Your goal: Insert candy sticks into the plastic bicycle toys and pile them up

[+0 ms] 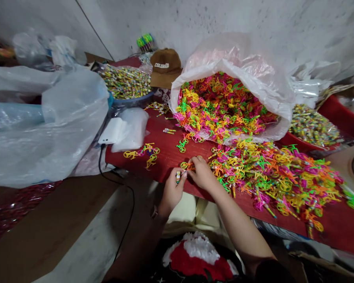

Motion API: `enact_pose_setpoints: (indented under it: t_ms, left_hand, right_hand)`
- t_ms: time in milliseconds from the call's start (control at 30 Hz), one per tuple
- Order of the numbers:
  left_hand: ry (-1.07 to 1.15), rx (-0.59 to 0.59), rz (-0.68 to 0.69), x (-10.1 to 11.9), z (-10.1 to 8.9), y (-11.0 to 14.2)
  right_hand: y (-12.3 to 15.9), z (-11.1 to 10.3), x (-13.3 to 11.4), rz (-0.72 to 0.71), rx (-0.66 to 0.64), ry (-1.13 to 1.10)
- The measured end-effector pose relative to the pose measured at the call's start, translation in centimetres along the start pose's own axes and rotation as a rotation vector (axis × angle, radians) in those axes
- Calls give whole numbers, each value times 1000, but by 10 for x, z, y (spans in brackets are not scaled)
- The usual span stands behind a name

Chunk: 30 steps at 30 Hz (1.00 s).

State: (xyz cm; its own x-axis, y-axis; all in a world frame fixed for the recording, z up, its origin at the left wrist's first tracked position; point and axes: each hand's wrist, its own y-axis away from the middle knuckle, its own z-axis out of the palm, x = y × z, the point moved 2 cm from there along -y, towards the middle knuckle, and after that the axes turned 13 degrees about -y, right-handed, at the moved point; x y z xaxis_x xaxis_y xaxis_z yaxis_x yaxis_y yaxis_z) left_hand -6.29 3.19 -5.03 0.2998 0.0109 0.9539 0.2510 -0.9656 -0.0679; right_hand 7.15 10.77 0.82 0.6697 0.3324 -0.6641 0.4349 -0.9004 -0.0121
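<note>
My left hand (170,192) is closed around small printed tubes (177,177), held upright just above the table's front edge. Close beside it, my right hand (203,173) pinches a yellow and orange plastic bicycle (185,165). The fingertips of both hands nearly meet, and the exact contact between tube and bicycle is hidden. Right of my hands spreads a big heap of colourful plastic bicycles joined to tubes (271,173). A few loose yellow bicycles (151,161) lie to the left, and green ones (181,146) lie just beyond my hands.
Behind the heap, a white plastic sack (284,122) spills bicycles onto the red table (165,151). A blue basin (132,101) of tubes, a brown cap (166,70) and a white power bank (113,131) with a black cable stand left. Clear plastic sheeting (73,118) covers the far left.
</note>
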Motion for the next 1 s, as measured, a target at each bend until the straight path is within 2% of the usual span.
enact_pose_setpoints:
  t_ms: [67, 167, 233, 333, 433, 633, 867, 1000]
  left_hand:
    - [22, 23, -3, 1, -2, 1]
    - [82, 13, -65, 4, -2, 7]
    - [107, -27, -82, 9, -1, 14]
    - [120, -101, -1, 23, 1, 24]
    - [104, -147, 65, 36, 1, 31]
    - [46, -184, 31, 46, 1, 38]
    - [16, -158, 51, 57, -5, 41]
    - [17, -132, 69, 62, -3, 43]
  right_hand:
    - [6, -2, 4, -14, 72, -171]
    - [21, -8, 10, -13, 167, -640]
    - [33, -10, 12, 14, 117, -885]
    - [48, -13, 9, 58, 12, -1041]
    - [57, -18, 6, 85, -4, -1111]
    - [67, -25, 5, 133, 37, -1227]
    - [83, -30, 7, 116, 61, -1123]
    - [93, -34, 2, 25, 75, -900]
